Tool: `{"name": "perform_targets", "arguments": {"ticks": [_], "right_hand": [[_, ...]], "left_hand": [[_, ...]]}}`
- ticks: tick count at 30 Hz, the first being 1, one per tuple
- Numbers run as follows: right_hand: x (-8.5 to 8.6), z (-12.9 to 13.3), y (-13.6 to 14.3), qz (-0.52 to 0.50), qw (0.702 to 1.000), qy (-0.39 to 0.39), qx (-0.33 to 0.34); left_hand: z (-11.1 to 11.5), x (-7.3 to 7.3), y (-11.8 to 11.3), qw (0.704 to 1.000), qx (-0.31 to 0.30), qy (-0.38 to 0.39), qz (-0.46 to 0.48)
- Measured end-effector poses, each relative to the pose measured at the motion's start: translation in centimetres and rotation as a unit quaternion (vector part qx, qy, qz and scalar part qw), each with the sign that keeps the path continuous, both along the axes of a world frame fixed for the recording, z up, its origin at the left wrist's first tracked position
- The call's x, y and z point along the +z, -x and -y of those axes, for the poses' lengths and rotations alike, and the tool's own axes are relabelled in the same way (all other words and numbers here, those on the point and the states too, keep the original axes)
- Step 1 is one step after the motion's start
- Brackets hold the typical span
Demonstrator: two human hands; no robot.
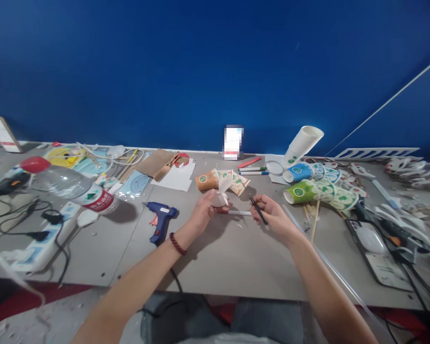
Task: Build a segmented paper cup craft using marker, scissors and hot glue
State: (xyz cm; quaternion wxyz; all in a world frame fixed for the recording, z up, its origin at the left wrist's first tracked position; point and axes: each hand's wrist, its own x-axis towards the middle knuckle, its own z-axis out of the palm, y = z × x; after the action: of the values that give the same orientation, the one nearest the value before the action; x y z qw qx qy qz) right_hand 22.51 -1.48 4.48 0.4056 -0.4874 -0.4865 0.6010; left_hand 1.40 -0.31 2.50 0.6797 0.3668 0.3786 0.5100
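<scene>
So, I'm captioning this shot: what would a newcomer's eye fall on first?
Probably the deep blue wall across the top, then the red-capped bottle at the left. Near the centre, the left hand holds a thin white piece and the right hand a black pen-like tool, with a blue glue gun lying left of them.

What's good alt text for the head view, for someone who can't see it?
Over a gray table, a person's left hand holds a white paper-like piece and the right hand a slim black pen-like tool. A blue glue gun and red-capped bottle are to the left, patterned paper cups to the right.
</scene>
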Motion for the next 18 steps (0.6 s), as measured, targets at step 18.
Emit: {"name": "perform_targets", "arguments": {"ticks": [18], "right_hand": [[-1.5,-0.3,-1.2,0.12,0.986,-0.01,0.116]], "left_hand": [[0.1,-0.1,0.1,0.998,0.016,-0.029,-0.062]]}}
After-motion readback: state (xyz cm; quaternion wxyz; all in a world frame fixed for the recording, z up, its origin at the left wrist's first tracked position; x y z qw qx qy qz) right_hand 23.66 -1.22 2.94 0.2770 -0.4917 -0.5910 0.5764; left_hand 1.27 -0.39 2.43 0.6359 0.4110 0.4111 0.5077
